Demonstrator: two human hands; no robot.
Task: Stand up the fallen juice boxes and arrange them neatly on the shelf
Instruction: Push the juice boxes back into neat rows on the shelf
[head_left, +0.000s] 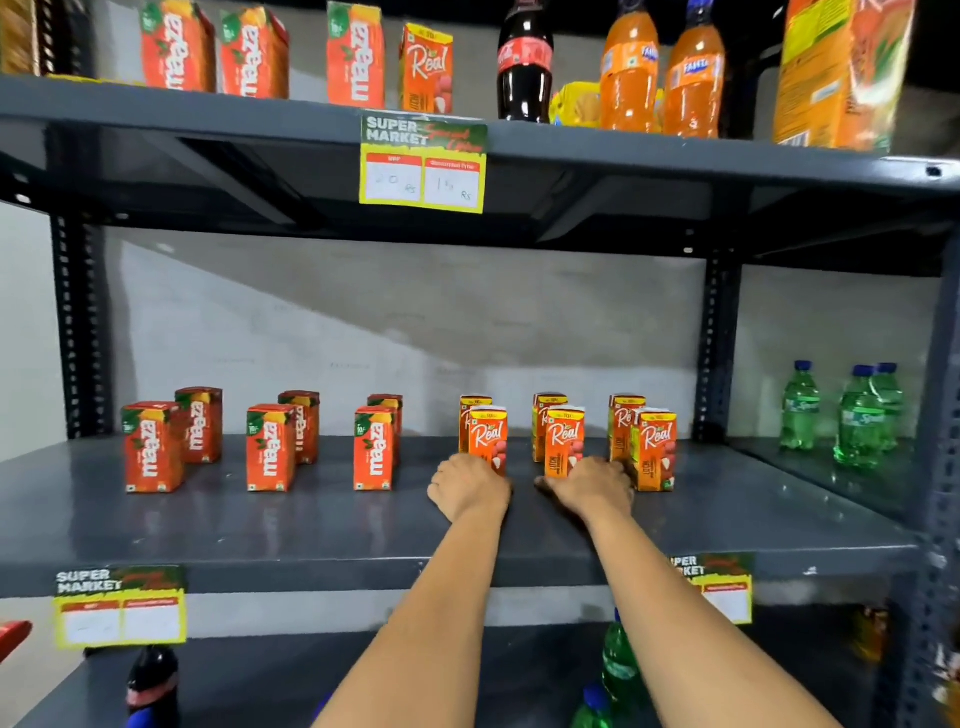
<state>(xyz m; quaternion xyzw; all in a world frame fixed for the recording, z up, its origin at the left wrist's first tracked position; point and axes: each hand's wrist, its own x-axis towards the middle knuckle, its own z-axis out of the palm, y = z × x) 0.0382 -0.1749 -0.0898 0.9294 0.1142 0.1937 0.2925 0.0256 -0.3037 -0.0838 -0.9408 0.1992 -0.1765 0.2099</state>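
On the grey middle shelf (311, 525) all the juice boxes stand upright in two-deep pairs. Three pairs of red Maaza boxes (153, 447) (270, 448) (373, 449) fill the left half. Three pairs of orange Real boxes (489, 434) (565, 436) (655, 449) stand on the right. My left hand (467, 488) wraps the base of the left front Real box. My right hand (589, 488) sits around the base of the middle front Real box, thumb on its left, fingers reaching toward the right pair. Both sets of fingertips are hidden.
Green soda bottles (857, 415) stand on the neighbouring shelf to the right, past a perforated post (719, 343). The top shelf holds more juice boxes (254, 52), a cola bottle (524, 62) and orange bottles (660, 73). Price tags (423, 161) hang off the shelf edges.
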